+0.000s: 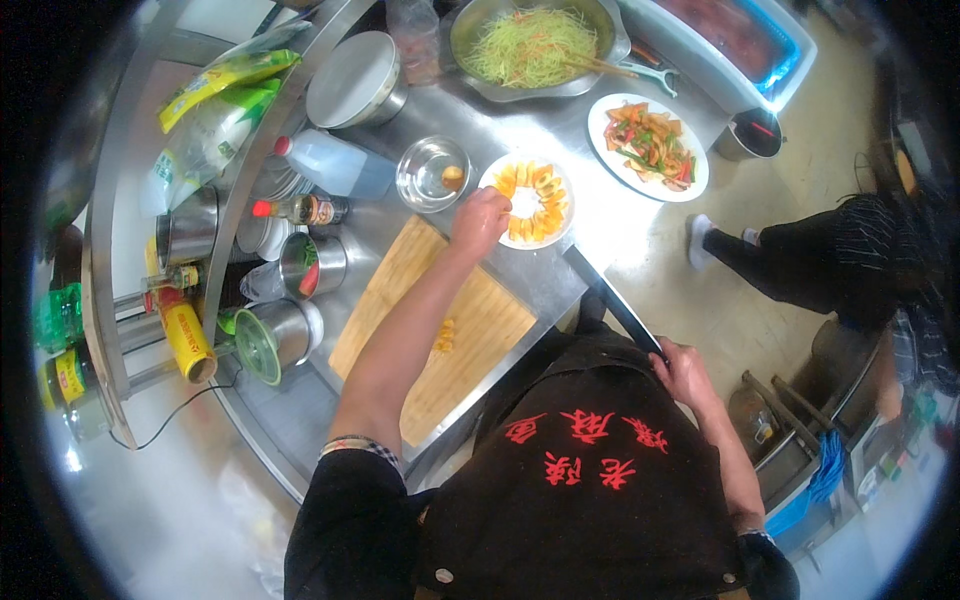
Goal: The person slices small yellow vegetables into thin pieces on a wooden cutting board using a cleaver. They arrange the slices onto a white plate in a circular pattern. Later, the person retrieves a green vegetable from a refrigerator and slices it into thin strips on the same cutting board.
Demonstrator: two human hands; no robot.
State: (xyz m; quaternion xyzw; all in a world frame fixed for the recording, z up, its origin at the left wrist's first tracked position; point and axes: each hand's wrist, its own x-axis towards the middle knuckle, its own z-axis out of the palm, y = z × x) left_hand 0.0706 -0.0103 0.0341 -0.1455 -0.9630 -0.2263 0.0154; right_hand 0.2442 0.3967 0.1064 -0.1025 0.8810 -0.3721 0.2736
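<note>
My left hand [480, 219] reaches over the left rim of a white plate [559, 232], its fingertips pinched together at the food. Whether a piece is between those fingers is hidden. Yellow-orange wedges [551, 210] form a ring on this plate around a bare white middle. My right hand [684, 371] grips a kitchen knife [619, 306] by its handle, the long blade pointing towards the counter's edge. Beneath my left forearm lies a wooden cutting board [491, 307] with small yellow-orange pieces [445, 335] on it. A clear bowl [415, 184] beside the plate holds a round brownish-yellow item [452, 178].
Behind stand a metal basin of shredded green vegetable [532, 45] and a plate of stir-fried food [649, 146]. A plastic jug [337, 165], sauce bottle [304, 210] and metal pots [315, 266] line the left. Another person [817, 247] is at the right.
</note>
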